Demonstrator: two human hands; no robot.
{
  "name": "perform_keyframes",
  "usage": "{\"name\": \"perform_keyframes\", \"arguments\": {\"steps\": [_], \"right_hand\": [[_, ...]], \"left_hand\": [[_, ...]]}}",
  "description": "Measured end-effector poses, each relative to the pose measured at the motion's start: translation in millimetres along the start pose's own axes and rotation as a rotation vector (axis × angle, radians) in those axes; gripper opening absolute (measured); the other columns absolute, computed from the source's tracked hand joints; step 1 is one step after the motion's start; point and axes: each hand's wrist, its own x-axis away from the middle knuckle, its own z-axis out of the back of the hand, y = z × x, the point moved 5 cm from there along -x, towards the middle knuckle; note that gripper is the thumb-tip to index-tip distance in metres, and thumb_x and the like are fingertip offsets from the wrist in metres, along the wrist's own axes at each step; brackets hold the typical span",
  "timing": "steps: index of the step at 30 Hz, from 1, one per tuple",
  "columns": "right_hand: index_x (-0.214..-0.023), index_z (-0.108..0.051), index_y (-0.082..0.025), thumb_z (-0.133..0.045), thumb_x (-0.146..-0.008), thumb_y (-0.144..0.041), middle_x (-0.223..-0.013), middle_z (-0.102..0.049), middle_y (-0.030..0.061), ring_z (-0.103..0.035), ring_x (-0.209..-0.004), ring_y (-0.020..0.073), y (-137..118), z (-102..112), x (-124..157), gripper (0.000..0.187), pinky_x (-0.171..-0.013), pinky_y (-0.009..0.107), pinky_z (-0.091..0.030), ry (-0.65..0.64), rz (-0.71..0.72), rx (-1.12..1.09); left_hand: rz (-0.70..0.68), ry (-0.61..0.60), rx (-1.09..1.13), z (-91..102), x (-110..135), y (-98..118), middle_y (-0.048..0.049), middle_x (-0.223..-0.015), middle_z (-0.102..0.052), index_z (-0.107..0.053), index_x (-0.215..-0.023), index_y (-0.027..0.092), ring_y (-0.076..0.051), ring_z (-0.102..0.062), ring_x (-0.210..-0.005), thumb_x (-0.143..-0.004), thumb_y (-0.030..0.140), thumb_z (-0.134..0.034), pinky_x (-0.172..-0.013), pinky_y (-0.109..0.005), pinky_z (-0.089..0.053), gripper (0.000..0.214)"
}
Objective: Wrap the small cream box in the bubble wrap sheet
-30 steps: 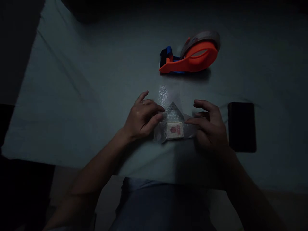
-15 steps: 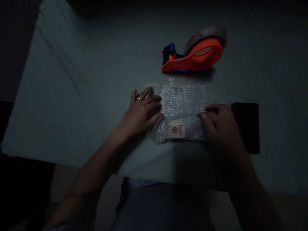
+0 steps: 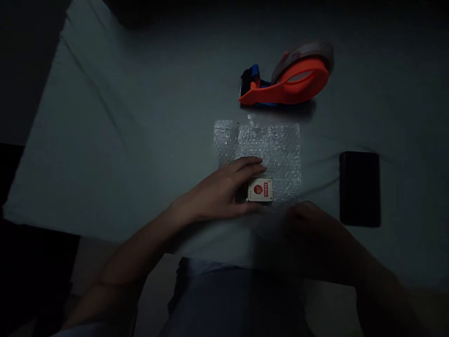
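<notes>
A sheet of bubble wrap (image 3: 270, 145) lies spread flat on the pale table (image 3: 140, 140). On its near edge sits a small white box (image 3: 260, 190) with a red round mark. My left hand (image 3: 228, 189) grips the box's left side, fingers curled over its top and thumb below. My right hand (image 3: 310, 222) is in shadow just right of and below the box, near the wrap's near edge; its fingers are dark and blurred.
An orange and blue tape dispenser (image 3: 287, 82) with a clear tape roll lies beyond the wrap. A black phone (image 3: 359, 188) lies flat to the right. The table's near edge runs just below my hands.
The folded wrap was opened out flat. My left hand moved from the wrap's left edge onto the box. My right hand drew back toward me from the wrap's right side.
</notes>
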Motion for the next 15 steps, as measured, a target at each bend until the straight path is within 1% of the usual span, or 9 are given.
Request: {"name": "perform_keyframes", "arguments": {"steps": [3,4,5,6,8,9,11,13,15], "right_hand": [[-0.065,-0.057,-0.024,-0.05,-0.083,-0.017,-0.069,-0.059,0.0036,-0.055,-0.063,0.0192,-6.6,-14.5,1.2,0.02,-0.052,0.034,-0.048,-0.157,0.036,0.084],[-0.074,-0.06,-0.024,-0.049,-0.084,-0.018,-0.077,-0.062,0.0052,-0.059,-0.071,0.0217,-7.6,-14.4,-1.4,0.016,-0.058,0.036,-0.052,-0.135,0.018,0.111],[-0.086,-0.062,-0.023,-0.049,-0.086,-0.019,-0.088,-0.064,0.007,-0.062,-0.083,0.0242,-8.7,-11.9,-5.5,0.013,-0.066,0.04,-0.055,-0.071,-0.006,0.129],[-0.101,-0.061,-0.023,-0.05,-0.086,-0.021,-0.101,-0.065,0.0088,-0.062,-0.096,0.0263,-10.4,-8.1,-10.4,0.018,-0.076,0.043,-0.056,0.023,-0.023,0.13],[-0.126,-0.049,-0.022,-0.056,-0.086,-0.024,-0.124,-0.059,0.0115,-0.056,-0.117,0.0284,-15.4,-4.1,-21.7,0.041,-0.092,0.047,-0.053,0.176,-0.028,0.115],[-0.132,-0.043,-0.023,-0.058,-0.085,-0.026,-0.13,-0.056,0.0122,-0.054,-0.121,0.0288,-18.9,-5.2,-28.0,0.05,-0.095,0.048,-0.052,0.212,-0.01,0.099],[-0.14,-0.034,-0.024,-0.058,-0.084,-0.025,-0.139,-0.05,0.013,-0.05,-0.128,0.0287,-24.1,-14.8,-40.8,0.06,-0.096,0.047,-0.051,0.154,-0.003,0.065],[-0.139,-0.035,-0.023,-0.055,-0.085,-0.022,-0.137,-0.051,0.0139,-0.051,-0.126,0.0284,-27.3,-22.9,-48.9,0.057,-0.093,0.046,-0.053,0.103,-0.01,0.043],[-0.131,-0.042,-0.022,-0.054,-0.085,-0.02,-0.127,-0.057,0.0133,-0.057,-0.118,0.0281,-26.5,-23.7,-48.6,0.048,-0.088,0.044,-0.055,0.115,-0.036,0.024]], "left_hand": [[-0.023,-0.058,-0.092,-17.2,1.6,-2.0,-0.0191,-0.156,-0.023,-0.015,-0.15,0.017,-0.034,-0.015,-0.147,-0.066,0.049,-0.079,-0.116,-0.054,-0.027,0.11],[-0.021,-0.062,-0.126,-21.9,2.4,-3.9,-0.02,-0.157,-0.02,-0.008,-0.151,0.018,-0.036,-0.011,-0.148,-0.062,0.048,-0.083,-0.117,-0.057,-0.022,0.12],[-0.014,-0.061,-0.152,-25.6,3.1,-6.1,-0.0208,-0.157,-0.018,-0.002,-0.152,0.019,-0.037,-0.008,-0.148,-0.059,0.047,-0.085,-0.117,-0.059,-0.018,0.128],[-0.007,-0.06,-0.168,-28.5,3.9,-8.3,-0.0213,-0.158,-0.016,0.004,-0.151,0.02,-0.038,-0.006,-0.148,-0.057,0.045,-0.086,-0.116,-0.06,-0.016,0.133],[-0.001,-0.058,-0.178,-31.5,5.2,-12.0,-0.0213,-0.158,-0.013,0.014,-0.15,0.021,-0.038,-0.004,-0.148,-0.056,0.041,-0.088,-0.116,-0.062,-0.013,0.14],[-0.001,-0.054,-0.176,-31.5,5.5,-13.5,-0.0209,-0.159,-0.012,0.017,-0.149,0.022,-0.037,-0.004,-0.148,-0.056,0.039,-0.088,-0.116,-0.061,-0.012,0.142],[0.001,-0.045,-0.173,-29.9,5.3,-16.0,-0.0205,-0.159,-0.011,0.02,-0.148,0.023,-0.036,-0.003,-0.148,-0.056,0.039,-0.088,-0.117,-0.06,-0.01,0.143],[0.016,-0.054,-0.185,-28.6,4.3,-18.6,-0.0212,-0.159,-0.011,0.019,-0.148,0.021,-0.035,-0.003,-0.148,-0.055,0.041,-0.088,-0.117,-0.059,-0.009,0.143],[0.032,-0.083,-0.216,-29.5,3.3,-19.7,-0.0223,-0.158,-0.011,0.013,-0.149,0.017,-0.036,-0.001,-0.148,-0.055,0.047,-0.087,-0.117,-0.059,-0.006,0.141]]}}
